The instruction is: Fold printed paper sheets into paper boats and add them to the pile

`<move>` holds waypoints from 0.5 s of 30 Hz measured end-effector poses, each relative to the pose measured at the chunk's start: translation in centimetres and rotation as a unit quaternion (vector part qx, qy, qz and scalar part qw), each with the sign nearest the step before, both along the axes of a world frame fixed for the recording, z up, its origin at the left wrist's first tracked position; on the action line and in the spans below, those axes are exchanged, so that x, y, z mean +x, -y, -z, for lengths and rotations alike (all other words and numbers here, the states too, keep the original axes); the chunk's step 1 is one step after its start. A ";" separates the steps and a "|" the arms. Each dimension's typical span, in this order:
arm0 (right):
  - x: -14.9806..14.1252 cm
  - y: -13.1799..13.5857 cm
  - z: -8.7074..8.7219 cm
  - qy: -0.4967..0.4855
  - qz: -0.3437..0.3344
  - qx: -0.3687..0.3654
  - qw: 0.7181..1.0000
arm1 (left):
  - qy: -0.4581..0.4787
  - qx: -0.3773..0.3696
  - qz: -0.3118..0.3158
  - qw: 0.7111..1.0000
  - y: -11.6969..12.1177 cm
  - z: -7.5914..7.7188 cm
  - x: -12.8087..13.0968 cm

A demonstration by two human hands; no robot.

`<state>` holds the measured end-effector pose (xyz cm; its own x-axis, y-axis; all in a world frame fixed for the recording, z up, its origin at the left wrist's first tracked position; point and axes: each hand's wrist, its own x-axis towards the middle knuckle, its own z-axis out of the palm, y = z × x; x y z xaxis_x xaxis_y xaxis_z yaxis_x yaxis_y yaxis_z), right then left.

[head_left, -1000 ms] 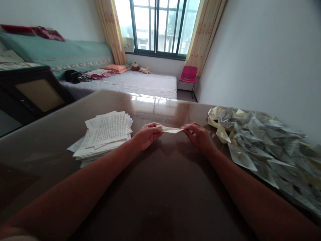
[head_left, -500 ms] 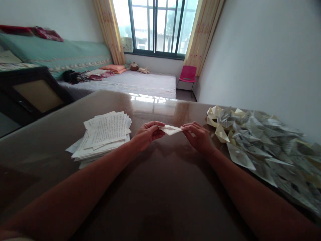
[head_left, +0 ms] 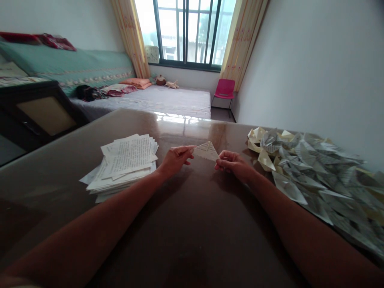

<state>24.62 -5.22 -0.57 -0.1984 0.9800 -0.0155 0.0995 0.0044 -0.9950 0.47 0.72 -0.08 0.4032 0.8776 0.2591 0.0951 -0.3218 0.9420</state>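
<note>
The left hand (head_left: 177,159) and right hand (head_left: 231,163) pinch opposite corners of the paper (head_left: 207,151), fingers closed on it; it is folded to a triangle, point away, above the table (head_left: 186,224); the stack (head_left: 127,160) lies left, the boats (head_left: 312,172) right.

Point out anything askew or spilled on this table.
The stack of printed sheets on the left of the table looks askew, with corners jutting out at uneven angles. No spill stands out.
</note>
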 end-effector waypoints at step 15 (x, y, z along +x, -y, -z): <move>0.4 -0.2 -0.6 -0.082 -0.008 -0.149 0.985 | -0.021 0.081 -0.031 0.996 0.6 -0.5 0.1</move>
